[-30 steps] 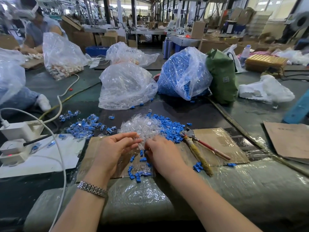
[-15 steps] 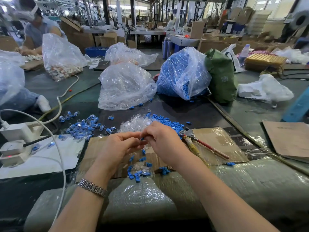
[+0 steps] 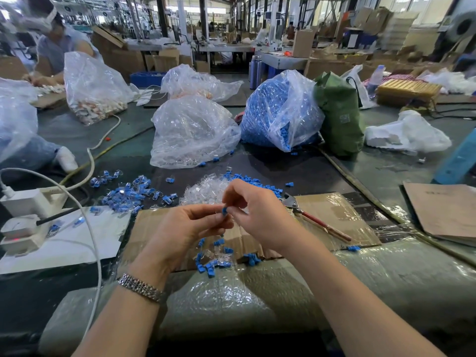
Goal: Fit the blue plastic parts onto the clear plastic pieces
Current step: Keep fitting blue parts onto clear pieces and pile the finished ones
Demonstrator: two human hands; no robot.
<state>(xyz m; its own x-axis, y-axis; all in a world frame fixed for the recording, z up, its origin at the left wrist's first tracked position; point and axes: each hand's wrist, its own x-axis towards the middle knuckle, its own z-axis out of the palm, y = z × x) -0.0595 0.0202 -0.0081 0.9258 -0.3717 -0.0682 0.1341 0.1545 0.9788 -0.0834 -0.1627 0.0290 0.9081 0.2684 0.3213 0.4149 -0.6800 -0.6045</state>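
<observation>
My left hand and my right hand meet above the cardboard sheet. My right fingers pinch a small blue part and hold it against my left fingertips, which pinch a clear piece that is barely visible. Behind the hands lies a heap of clear pieces beside a heap of loose blue parts. Several fitted blue-and-clear pieces lie to the left. More blue parts are scattered under my hands.
Pliers with red handles lie right of my hands. A big bag of clear pieces and a bag of blue parts stand behind. A white power strip and cable sit left. Another person works at the far left.
My right hand rose from the table near the blue parts and came up to my left hand. Both hands now meet higher, with a blue part between the fingertips.
</observation>
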